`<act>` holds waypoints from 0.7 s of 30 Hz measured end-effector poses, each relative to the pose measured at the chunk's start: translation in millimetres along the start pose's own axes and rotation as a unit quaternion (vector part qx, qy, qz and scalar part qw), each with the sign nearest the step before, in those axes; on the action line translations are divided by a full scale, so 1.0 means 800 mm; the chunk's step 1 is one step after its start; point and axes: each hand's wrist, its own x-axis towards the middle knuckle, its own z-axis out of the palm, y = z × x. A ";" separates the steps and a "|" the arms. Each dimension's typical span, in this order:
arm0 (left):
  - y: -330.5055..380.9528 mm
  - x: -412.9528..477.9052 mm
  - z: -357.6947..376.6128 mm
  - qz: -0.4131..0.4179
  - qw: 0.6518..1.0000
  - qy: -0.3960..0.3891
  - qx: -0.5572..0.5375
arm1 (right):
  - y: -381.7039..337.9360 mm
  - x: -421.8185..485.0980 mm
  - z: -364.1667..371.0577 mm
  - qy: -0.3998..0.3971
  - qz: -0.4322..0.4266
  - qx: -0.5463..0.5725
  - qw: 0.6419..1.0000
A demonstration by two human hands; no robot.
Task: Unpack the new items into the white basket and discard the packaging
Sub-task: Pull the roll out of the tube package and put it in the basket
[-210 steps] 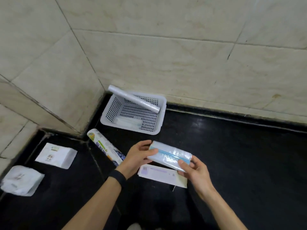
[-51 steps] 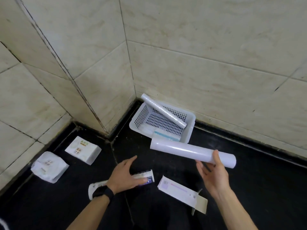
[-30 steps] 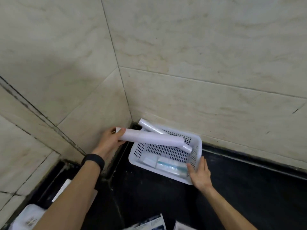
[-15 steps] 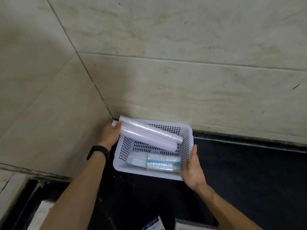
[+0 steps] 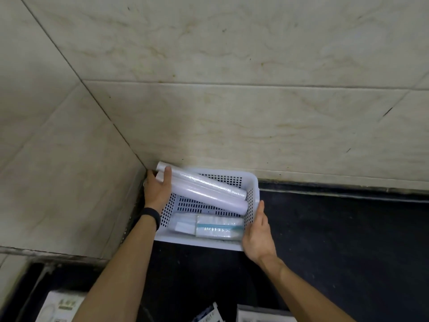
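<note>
Single head-worn view, downward, close above the white basket

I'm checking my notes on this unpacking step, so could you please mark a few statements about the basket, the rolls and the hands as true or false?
1. Two rolls lie slanted in the basket. True.
2. The left hand holds the pack. False: it holds the near roll by its end, and the pack lies in the basket.
3. The right hand holds the basket's right wall. True.
4. The basket stands well away from the wall. False: it sits in the corner, against the wall.
</note>
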 end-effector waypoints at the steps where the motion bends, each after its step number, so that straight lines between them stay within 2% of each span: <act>1: 0.004 -0.008 -0.002 0.001 1.000 0.011 -0.002 | -0.002 -0.001 -0.002 0.005 0.001 -0.014 1.000; 4: 0.004 -0.045 -0.004 0.061 0.997 0.024 0.042 | -0.004 -0.001 -0.007 -0.002 0.005 -0.063 0.998; 8: -0.019 -0.124 -0.012 0.137 0.982 -0.001 0.128 | -0.008 -0.006 -0.029 -0.039 -0.003 -0.102 0.994; 11: -0.032 -0.196 -0.018 0.185 0.960 0.016 0.209 | -0.006 -0.031 -0.052 -0.017 -0.103 -0.177 0.979; 15: -0.050 -0.302 -0.031 0.166 0.959 0.053 0.224 | 0.004 -0.097 -0.063 0.003 -0.285 -0.225 0.932; 21: -0.119 -0.432 -0.064 0.062 0.956 0.061 0.279 | 0.016 -0.209 -0.025 -0.107 -0.384 -0.220 0.890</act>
